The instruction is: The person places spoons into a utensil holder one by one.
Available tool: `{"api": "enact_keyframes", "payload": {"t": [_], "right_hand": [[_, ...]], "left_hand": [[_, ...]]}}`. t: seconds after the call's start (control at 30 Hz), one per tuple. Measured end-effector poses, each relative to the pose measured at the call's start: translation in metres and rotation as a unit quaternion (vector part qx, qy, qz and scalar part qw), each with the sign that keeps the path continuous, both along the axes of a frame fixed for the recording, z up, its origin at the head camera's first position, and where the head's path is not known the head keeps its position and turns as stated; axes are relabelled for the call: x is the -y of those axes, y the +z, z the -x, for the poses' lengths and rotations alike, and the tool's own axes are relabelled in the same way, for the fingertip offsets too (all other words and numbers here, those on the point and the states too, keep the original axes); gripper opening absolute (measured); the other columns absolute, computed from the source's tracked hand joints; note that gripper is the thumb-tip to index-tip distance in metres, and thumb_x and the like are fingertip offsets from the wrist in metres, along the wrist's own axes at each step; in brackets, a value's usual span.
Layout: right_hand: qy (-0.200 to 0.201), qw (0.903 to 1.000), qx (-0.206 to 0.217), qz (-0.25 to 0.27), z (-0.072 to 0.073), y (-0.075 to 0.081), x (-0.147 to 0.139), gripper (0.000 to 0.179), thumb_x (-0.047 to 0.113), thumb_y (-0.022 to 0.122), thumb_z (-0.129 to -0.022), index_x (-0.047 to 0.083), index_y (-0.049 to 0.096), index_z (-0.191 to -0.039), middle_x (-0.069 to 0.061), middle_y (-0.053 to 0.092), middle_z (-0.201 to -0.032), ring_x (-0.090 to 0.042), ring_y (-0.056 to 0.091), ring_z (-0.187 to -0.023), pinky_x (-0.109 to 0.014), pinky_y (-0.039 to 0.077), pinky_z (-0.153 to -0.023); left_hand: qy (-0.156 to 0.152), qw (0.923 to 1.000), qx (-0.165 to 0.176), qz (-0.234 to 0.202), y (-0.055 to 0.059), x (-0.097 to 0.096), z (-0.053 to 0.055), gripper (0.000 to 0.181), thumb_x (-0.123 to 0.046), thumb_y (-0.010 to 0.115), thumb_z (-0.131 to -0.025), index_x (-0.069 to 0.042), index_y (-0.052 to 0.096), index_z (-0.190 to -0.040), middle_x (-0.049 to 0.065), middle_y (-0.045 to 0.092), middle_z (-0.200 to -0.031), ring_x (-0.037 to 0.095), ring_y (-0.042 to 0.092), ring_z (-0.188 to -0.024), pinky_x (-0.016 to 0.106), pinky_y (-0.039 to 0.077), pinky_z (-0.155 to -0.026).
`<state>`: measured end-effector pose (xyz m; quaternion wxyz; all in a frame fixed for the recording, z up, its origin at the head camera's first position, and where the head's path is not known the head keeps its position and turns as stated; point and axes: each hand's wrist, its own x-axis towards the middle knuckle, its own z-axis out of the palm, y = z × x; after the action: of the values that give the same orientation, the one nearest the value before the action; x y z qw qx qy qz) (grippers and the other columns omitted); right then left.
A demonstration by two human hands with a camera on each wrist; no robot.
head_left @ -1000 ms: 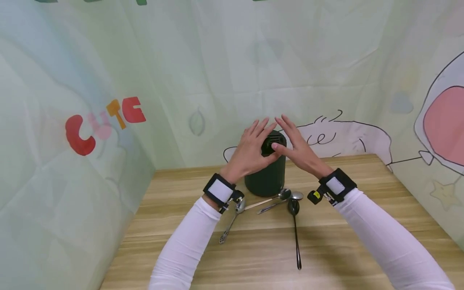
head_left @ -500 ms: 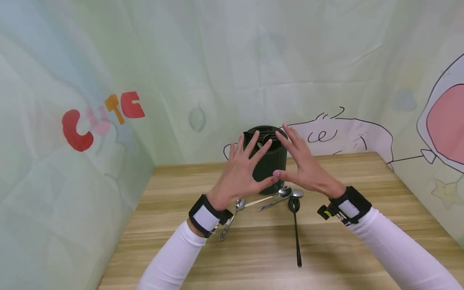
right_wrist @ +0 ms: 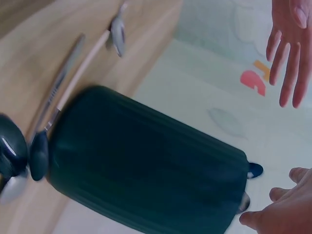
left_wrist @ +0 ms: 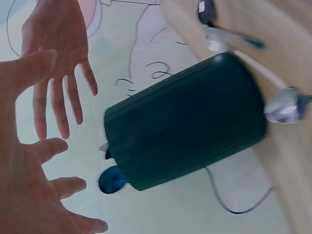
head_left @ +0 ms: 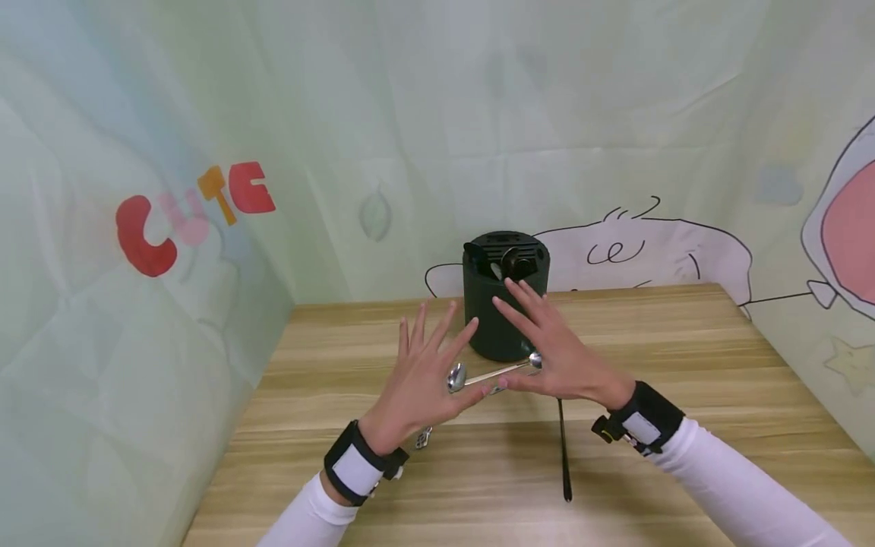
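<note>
Hands both raised over wood-grain table [head_left: 307, 463], reaching fwd, backs showing in head view. L hand [head_left: 420, 380]: fingers straight & fanned wide, thumb out to the side. R hand [head_left: 563, 349]: likewise spread, thumb stretched inward; thumb tips v. close in head view — can't tell if they touch. Dark green container [head_left: 495, 323] stands upright nr table's back edge, just beyond both hands; R fingertips overlap its front in head view, contact unclear. Rounded utensil heads [left_wrist: 112, 179] poke from its top. Spoons lie loose nr its base: pale-handled spoon [head_left: 495, 374] runs crosswise btwn the hands, bowl end partly behind R hand; silver spoon [head_left: 456, 377] w/ ornate handle, mid part hidden by L hand; black spoon [head_left: 564, 456], long handle pointing back twd the person, bowl behind R hand in head view but visible in right wrist view; slim metal spoon [right_wrist: 58, 80] alongside the pale-handled one, same view. Black wrist straps [head_left: 355, 467] on both wrists, white sleeves [head_left: 745, 486] below. Backdrop cloth [head_left: 437, 114] behind — pale green, creased, line drawing nr container, coloured "CUTE" lettering [head_left: 249, 190] at left.
</note>
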<state>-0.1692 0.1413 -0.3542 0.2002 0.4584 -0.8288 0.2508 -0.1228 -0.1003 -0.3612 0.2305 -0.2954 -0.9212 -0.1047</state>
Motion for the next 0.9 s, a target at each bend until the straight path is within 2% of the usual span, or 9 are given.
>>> {"api": "enact_keyframes", "payload": {"t": [0.27,0.43,0.53,0.63,0.7,0.8,0.9], "right_hand": [[0.015,0.9974,0.020,-0.068,0.005,-0.035,0.025,0.096,0.062,0.064,-0.074,0.022,0.016,-0.147,-0.008,0.009,-0.153,-0.030,0.006,-0.136,-0.059,0.015,-0.105],[0.026,0.9927,0.017,-0.116,0.013,-0.058,0.047,0.094,0.064,0.063,-0.073,0.023,0.021,-0.146,-0.002,0.013,-0.153,-0.026,0.009,-0.136,-0.054,0.018,-0.106],[0.037,0.9893,0.016,-0.140,0.017,-0.069,0.060,0.092,0.064,0.063,-0.073,0.023,0.023,-0.145,-0.003,0.016,-0.152,-0.026,0.011,-0.136,-0.055,0.016,-0.106],[0.046,0.9866,0.019,-0.155,0.022,-0.078,0.069,0.088,0.053,0.068,-0.075,0.020,0.026,-0.144,-0.006,0.024,-0.149,-0.027,0.016,-0.135,-0.056,0.017,-0.106],[0.047,0.9850,0.018,-0.165,0.025,-0.083,0.074,0.082,0.042,0.072,-0.076,0.018,0.031,-0.143,-0.006,0.031,-0.146,-0.028,0.022,-0.133,-0.055,0.020,-0.105],[0.044,0.9833,0.008,-0.176,0.029,-0.091,0.081,0.070,0.029,0.074,-0.078,0.016,0.040,-0.138,-0.006,0.041,-0.140,-0.027,0.030,-0.130,-0.052,0.026,-0.104],[0.046,0.9810,-0.006,-0.188,0.032,-0.100,0.089,0.060,0.020,0.073,-0.078,0.014,0.047,-0.132,-0.006,0.046,-0.136,-0.027,0.035,-0.126,-0.049,0.031,-0.102]], "left_hand": [[0.045,0.9976,0.052,0.002,-0.034,0.018,-0.011,0.081,-0.071,0.045,-0.080,-0.026,0.027,-0.144,0.008,0.012,-0.152,0.040,-0.001,-0.134,0.068,0.014,-0.100],[0.078,0.9922,0.096,-0.009,-0.053,0.028,-0.014,0.082,-0.068,0.051,-0.079,-0.020,0.031,-0.143,0.013,0.022,-0.149,0.041,0.010,-0.133,0.064,0.021,-0.100],[0.086,0.9901,0.109,-0.019,-0.064,0.032,-0.016,0.081,-0.061,0.057,-0.080,-0.014,0.033,-0.142,0.016,0.026,-0.147,0.042,0.016,-0.131,0.061,0.024,-0.100],[0.084,0.9896,0.112,-0.034,-0.073,0.035,-0.016,0.076,-0.048,0.064,-0.079,-0.008,0.037,-0.138,0.020,0.034,-0.142,0.042,0.026,-0.128,0.057,0.029,-0.100],[0.085,0.9893,0.112,-0.038,-0.077,0.037,-0.015,0.072,-0.040,0.066,-0.078,-0.004,0.041,-0.135,0.021,0.040,-0.136,0.040,0.035,-0.123,0.054,0.036,-0.096],[0.098,0.9869,0.121,-0.044,-0.081,0.038,-0.015,0.065,-0.035,0.067,-0.079,-0.001,0.046,-0.129,0.021,0.049,-0.127,0.035,0.047,-0.113,0.051,0.046,-0.086],[0.120,0.9820,0.139,-0.047,-0.085,0.039,-0.013,0.058,-0.033,0.067,-0.080,0.000,0.050,-0.124,0.019,0.054,-0.121,0.032,0.053,-0.105,0.049,0.049,-0.078]]}}
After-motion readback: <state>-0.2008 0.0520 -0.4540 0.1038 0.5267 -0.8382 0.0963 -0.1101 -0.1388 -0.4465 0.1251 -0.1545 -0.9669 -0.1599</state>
